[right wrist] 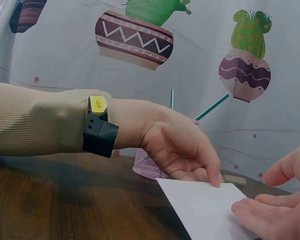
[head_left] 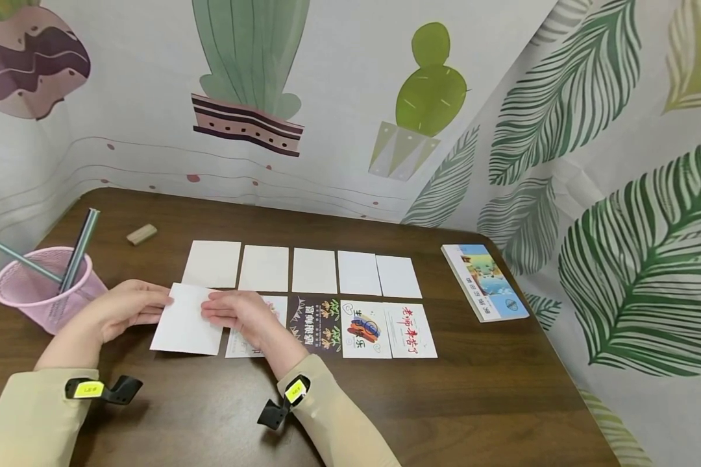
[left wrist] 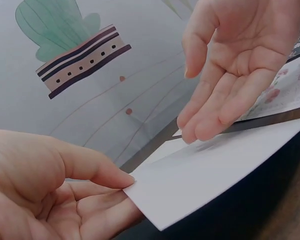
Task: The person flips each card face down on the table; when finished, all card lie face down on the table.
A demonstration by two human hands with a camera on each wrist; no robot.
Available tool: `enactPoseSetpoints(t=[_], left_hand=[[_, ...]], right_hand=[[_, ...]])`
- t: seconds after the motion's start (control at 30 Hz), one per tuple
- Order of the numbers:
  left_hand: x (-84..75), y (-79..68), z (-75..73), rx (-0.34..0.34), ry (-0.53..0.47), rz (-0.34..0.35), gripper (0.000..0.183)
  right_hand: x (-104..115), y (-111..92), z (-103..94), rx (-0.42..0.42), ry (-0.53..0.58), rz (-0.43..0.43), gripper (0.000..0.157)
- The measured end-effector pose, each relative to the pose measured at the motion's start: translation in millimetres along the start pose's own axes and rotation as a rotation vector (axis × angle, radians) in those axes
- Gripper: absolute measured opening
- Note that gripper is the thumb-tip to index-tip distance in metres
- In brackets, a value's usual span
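A blank white card (head_left: 182,324), tilted above the table's left part, is pinched at its left edge by my left hand (head_left: 127,307). The left thumb lies on top of it and the fingers are underneath, as the left wrist view shows. My right hand (head_left: 242,314) has its fingers extended, fingertips right at the card's right side, thumb held apart in the left wrist view. Behind that hand lies a card with a floral print (head_left: 276,307), partly hidden. To its right in the same row are a dark card (head_left: 314,324) and two white cards with colourful lettering (head_left: 365,329).
Several blank cards (head_left: 264,268) form a row behind the printed ones. A pink mesh cup (head_left: 41,308) with pens stands at the left, and an eraser (head_left: 142,234) lies beyond it. A box with a picture cover (head_left: 483,281) lies near the table's right edge.
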State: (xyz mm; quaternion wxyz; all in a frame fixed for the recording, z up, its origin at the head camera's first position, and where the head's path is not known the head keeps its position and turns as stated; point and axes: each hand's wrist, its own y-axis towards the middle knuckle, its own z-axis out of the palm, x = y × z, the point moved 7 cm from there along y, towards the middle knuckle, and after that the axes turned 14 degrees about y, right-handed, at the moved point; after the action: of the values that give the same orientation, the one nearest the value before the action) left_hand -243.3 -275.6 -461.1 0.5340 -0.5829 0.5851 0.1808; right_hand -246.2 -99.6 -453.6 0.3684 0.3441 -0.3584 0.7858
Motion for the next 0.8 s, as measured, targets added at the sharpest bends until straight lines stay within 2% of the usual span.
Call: enactPoseSetpoints(t=[0.43, 0.67, 0.8], left_hand=[[4.9, 0.3, -0.8, 0.000, 0.015, -0.012, 0.055], [3.7, -5.1, -8.1, -0.009, -0.020, 0.034, 0.047], [-0.2, -9.0, -12.0, 0.000, -0.006, 0.051, 0.044]], right_hand=[[-11, 4, -0.8, -0.012, -0.028, 0.022, 0.033], [-13, 4, -1.2, -0.016, -0.028, 0.028, 0.032], [-13, 5, -1.0, -0.014, -0.029, 0.032, 0.032]])
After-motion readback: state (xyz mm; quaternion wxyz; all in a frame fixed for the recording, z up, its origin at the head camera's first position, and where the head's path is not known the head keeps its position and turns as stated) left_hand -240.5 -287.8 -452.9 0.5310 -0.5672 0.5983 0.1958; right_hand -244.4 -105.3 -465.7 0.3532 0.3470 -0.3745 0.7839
